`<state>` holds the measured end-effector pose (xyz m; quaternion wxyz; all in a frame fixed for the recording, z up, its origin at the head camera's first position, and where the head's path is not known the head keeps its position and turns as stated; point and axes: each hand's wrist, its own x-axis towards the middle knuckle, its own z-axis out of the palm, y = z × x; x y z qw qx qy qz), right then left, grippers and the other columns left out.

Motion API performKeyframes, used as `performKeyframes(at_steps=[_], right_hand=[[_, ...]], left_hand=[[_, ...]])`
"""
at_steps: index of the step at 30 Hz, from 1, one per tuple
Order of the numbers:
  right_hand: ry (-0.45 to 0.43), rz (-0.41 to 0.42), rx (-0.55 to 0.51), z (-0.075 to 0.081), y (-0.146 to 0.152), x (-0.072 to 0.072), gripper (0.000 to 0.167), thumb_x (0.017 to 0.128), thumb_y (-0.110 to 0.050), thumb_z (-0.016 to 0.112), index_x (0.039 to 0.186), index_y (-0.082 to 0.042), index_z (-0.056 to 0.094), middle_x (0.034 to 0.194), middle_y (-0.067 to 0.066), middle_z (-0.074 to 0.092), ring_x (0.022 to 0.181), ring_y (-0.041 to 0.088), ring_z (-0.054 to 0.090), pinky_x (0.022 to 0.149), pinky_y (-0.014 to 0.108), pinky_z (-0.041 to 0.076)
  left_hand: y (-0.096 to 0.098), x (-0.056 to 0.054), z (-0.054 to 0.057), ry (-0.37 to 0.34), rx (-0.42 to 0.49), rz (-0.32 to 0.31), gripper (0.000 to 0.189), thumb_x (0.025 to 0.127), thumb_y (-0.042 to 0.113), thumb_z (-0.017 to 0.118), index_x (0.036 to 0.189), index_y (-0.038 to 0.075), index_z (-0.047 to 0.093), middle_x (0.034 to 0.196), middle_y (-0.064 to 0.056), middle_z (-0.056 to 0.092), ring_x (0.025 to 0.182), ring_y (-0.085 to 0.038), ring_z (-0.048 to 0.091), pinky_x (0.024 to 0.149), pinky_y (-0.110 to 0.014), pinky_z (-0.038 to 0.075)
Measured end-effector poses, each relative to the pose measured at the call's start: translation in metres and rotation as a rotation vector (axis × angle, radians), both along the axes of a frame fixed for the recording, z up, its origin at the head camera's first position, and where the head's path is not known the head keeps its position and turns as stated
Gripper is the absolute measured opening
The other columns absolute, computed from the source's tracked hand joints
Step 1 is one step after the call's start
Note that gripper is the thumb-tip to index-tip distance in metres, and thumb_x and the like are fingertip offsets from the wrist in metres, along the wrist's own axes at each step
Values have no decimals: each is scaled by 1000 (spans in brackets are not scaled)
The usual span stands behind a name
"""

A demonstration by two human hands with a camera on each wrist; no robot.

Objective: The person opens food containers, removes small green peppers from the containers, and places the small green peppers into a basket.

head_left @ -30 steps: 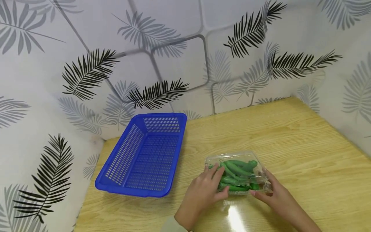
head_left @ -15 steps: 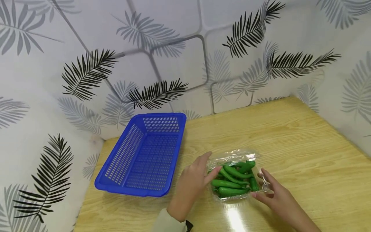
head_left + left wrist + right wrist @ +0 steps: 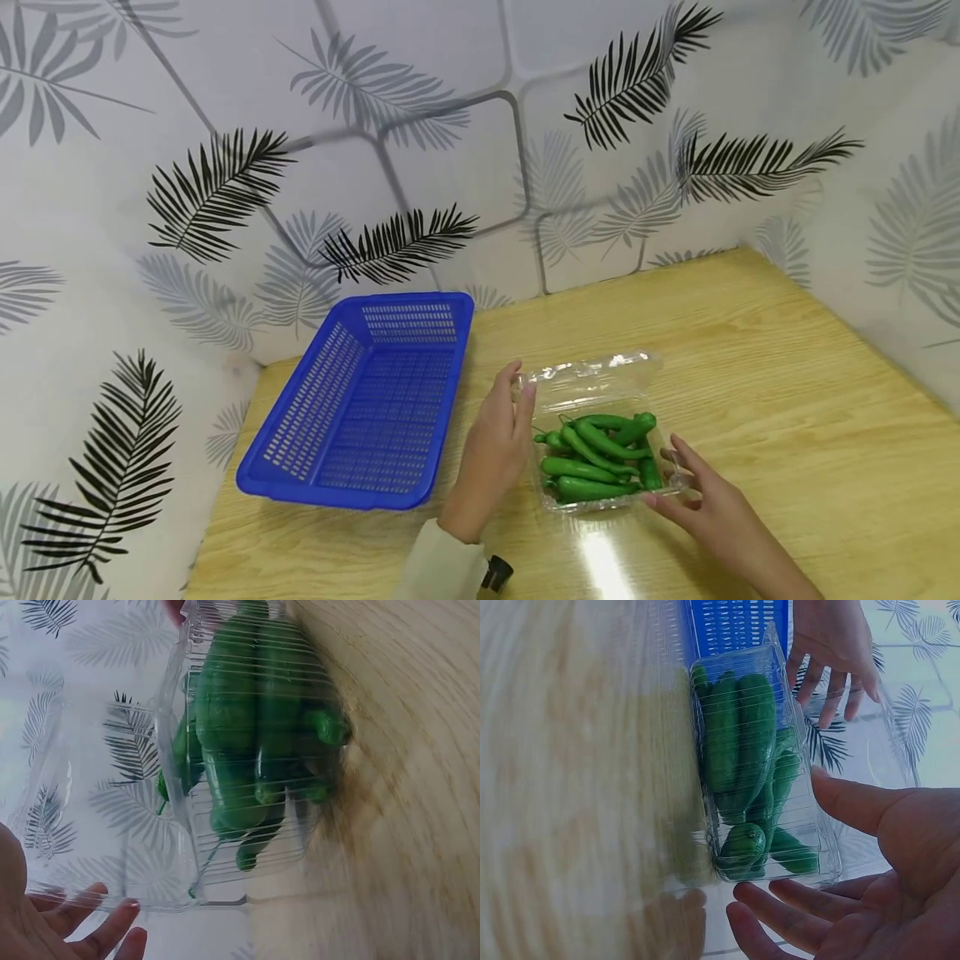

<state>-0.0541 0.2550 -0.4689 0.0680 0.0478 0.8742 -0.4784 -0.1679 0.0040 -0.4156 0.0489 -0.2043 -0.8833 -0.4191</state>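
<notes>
A clear plastic clamshell container (image 3: 542, 492) rests on the table, its lid (image 3: 592, 379) raised and tilted back. Several green chili peppers (image 3: 600, 450) lie inside. My left hand (image 3: 491, 450) is at the lid's left edge, fingers fairly straight and touching the plastic; in the left wrist view its fingertips (image 3: 112, 930) meet the lid's edge. At the container's front right corner, my right hand (image 3: 708, 504) holds it between thumb and fingers. The right wrist view shows that thumb (image 3: 847, 799) by the rim and the fingers along the end wall.
A blue perforated plastic basket (image 3: 450, 400) with nothing in it stands to the left of the container. The wood-grain table (image 3: 787, 375) meets a leaf-patterned wall covering (image 3: 465, 192) at the back and sides.
The lid, closed over the peppers a second ago, has swung up and back. My left hand has moved from the container's top to the lid's left edge. My right hand has stayed at the corner.
</notes>
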Motion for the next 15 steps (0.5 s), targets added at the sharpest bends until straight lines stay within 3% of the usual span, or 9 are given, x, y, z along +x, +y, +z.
performKeyframes(at_steps=[8, 15], right_hand=[[-9, 5, -4, -1, -1, -1, 99, 100, -38, 70, 164, 6, 9, 162, 35, 33, 136, 58, 51, 98, 53, 58], [13, -3, 4, -2, 0, 1, 99, 100, -37, 72, 164, 8, 11, 161, 36, 36, 133, 57, 54, 97, 53, 59]], left_hand=[[3, -20, -15, -214, 211, -74, 66, 114, 36, 39, 166, 7, 10, 162, -20, 38, 141, -42, 49, 109, -58, 49], [3, -22, -35, -353, 250, -88, 71, 111, 23, 45, 167, 4, 6, 168, -25, 27, 143, -44, 50, 112, -58, 48]])
